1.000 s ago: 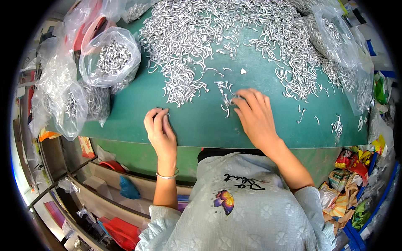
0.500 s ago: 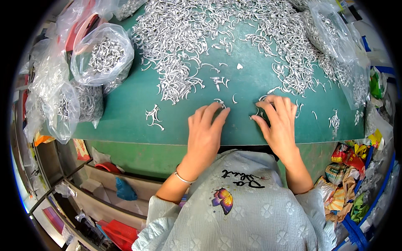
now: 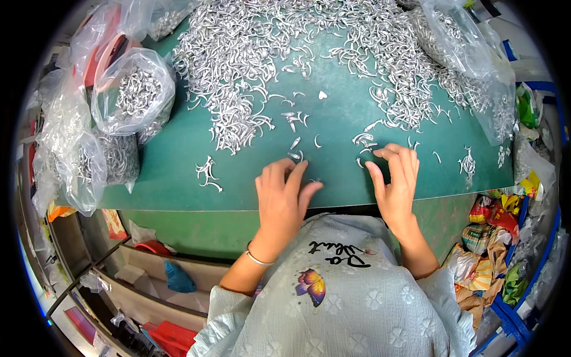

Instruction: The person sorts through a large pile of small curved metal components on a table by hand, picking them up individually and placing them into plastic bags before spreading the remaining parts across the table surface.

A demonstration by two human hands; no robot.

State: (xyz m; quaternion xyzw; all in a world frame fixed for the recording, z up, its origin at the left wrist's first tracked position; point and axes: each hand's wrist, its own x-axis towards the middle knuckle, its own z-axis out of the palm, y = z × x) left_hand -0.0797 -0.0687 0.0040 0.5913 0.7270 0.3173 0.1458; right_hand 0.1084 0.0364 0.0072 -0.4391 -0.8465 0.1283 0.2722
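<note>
My left hand (image 3: 278, 191) hovers at the near edge of the green table (image 3: 250, 181). Its thumb and index finger are apart, and a small curved metal piece (image 3: 299, 156) lies at the index fingertip. My right hand (image 3: 395, 181) is also open, thumb and fingers spread with nothing visible between them. Just left of its fingertips lies a little group of curved silver metal pieces (image 3: 364, 140). Between the hands and the far heap are a few more loose pieces (image 3: 293, 119). The undersides of both hands are hidden.
A large heap of silver pieces (image 3: 229, 56) covers the far table, with a second spread (image 3: 410, 89) at right. Clear plastic bags of pieces stand left (image 3: 138, 95) and right (image 3: 470, 53). Small clusters lie at far left (image 3: 207, 172) and right (image 3: 467, 163). Shelving (image 3: 160, 285) sits below left.
Both hands have opened a little, fingertips moving apart from the metal pieces. Pieces beneath the right fingertips now show. The whole view has shifted slightly.
</note>
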